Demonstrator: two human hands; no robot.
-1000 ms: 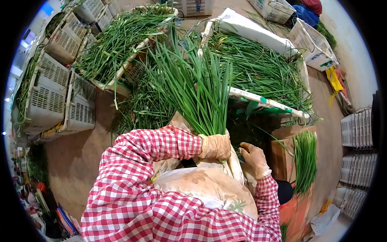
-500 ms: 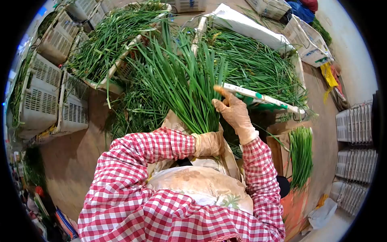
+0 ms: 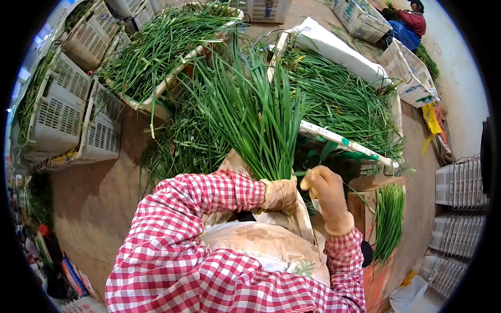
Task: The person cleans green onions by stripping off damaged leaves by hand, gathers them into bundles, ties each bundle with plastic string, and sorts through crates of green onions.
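My left hand [image 3: 282, 194], in a stained light glove, is wrapped round the base of a thick bunch of garlic chives [image 3: 255, 117] over my lap. The long green leaves fan out away from me. Just right of the bunch is my gloved right hand [image 3: 327, 194], its fingers closed. A short bit of green chive leaf [image 3: 299, 173] sticks out from its fingertips towards the bunch. A stained, patterned apron [image 3: 261, 241] covers my lap.
Loose chives fill a crate at the left [image 3: 156, 112] and a white-rimmed one at the right [image 3: 360, 142]. A neat chive bundle [image 3: 389, 221] lies on my right. White crates [image 3: 58, 99] stand far left; stacked white baskets [image 3: 459, 182] line the right. A person [image 3: 412, 22] sits back right.
My right hand has come down and away from the leaves, its raised fingers now closed on a bit of leaf. My left hand still grips the bunch. The view has shifted slightly.
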